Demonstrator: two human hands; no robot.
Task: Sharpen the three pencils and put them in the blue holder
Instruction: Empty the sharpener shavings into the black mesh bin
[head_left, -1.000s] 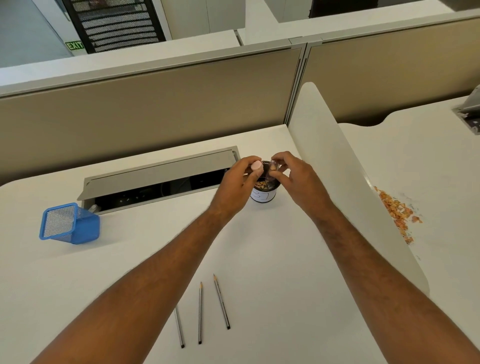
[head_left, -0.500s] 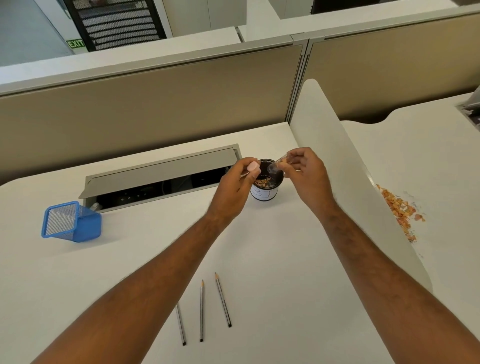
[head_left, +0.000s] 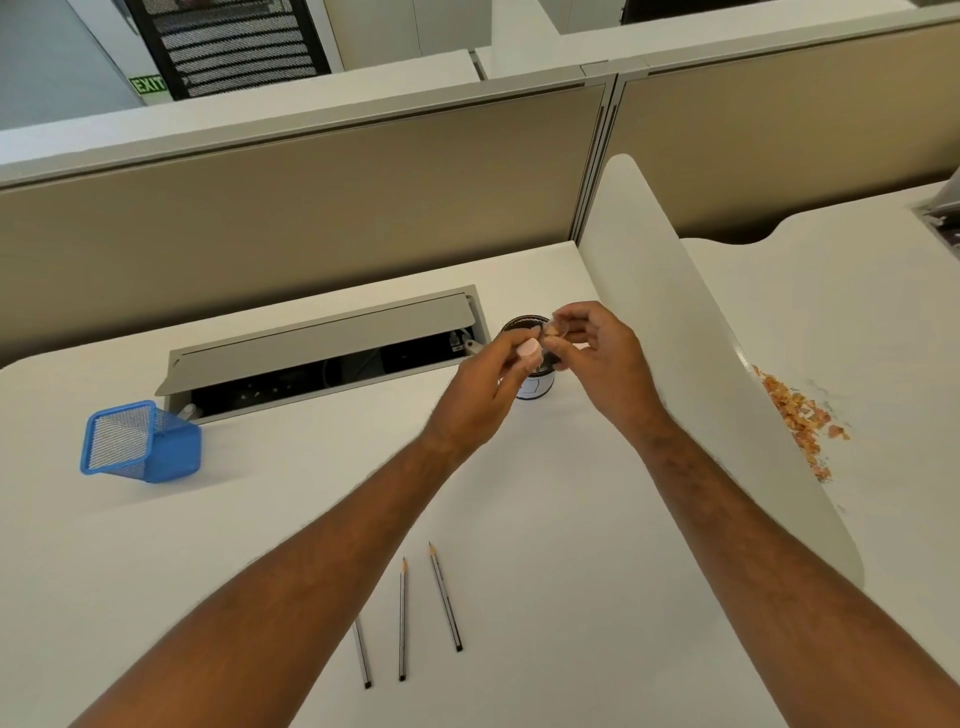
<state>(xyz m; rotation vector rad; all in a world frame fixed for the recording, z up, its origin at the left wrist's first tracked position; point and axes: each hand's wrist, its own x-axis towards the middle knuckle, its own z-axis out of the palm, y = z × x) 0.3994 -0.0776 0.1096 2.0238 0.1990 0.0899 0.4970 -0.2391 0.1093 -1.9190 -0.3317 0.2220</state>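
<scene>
Both hands meet above a small dark cup (head_left: 535, 382) at the back of the counter (head_left: 545, 493). Our left hand (head_left: 480, 400) pinches a pale pink sharpener piece (head_left: 531, 349) between thumb and fingers; our right hand (head_left: 605, 366) pinches a small clear part (head_left: 557, 329) with shavings in it, just beside the pink piece. Three pencils (head_left: 402, 618) lie side by side near us on the counter, tips pointing away, the leftmost partly hidden by our left forearm. We see the blue holder (head_left: 143, 441) tipped on its side far left, well apart from the pencils. Shavings (head_left: 800, 421) are scattered beyond the white divider (head_left: 691, 338).
</scene>
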